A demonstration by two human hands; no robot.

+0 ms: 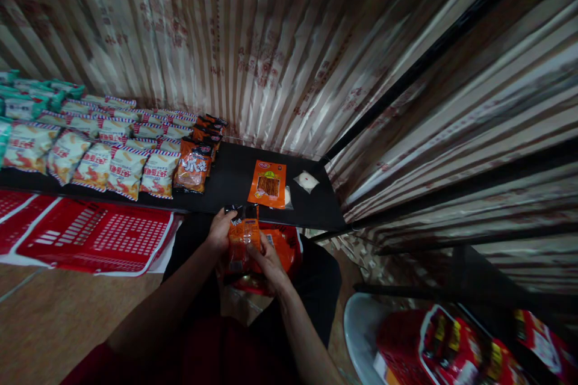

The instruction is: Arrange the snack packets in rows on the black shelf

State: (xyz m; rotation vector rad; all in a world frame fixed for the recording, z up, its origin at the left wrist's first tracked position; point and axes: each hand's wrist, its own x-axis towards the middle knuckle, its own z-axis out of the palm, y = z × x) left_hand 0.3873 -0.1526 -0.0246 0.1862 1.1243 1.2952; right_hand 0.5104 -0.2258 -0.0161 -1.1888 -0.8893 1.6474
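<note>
Over my lap, both hands hold an orange snack packet (242, 240) with black ends. My left hand (220, 230) is closed on its upper left side, and my right hand (269, 263) grips its lower right side. A larger red-orange bag (289, 246) lies on my lap beyond the right hand, partly covered by it. Ahead on the black shelf (230, 177) lies a flat orange pouch (268, 183) with a window of brown food. Similar orange-and-black packets (190, 169) stand in a row at the left of that pouch.
White snack bags (123, 171) and green bags (27, 105) fill the shelf's left. A small white packet (306, 181) lies near its right end. Red baskets (121, 237) sit under the shelf. Black frame bars (433, 66) cross at right, above a pale tub (361, 328) beside red packets (451, 337).
</note>
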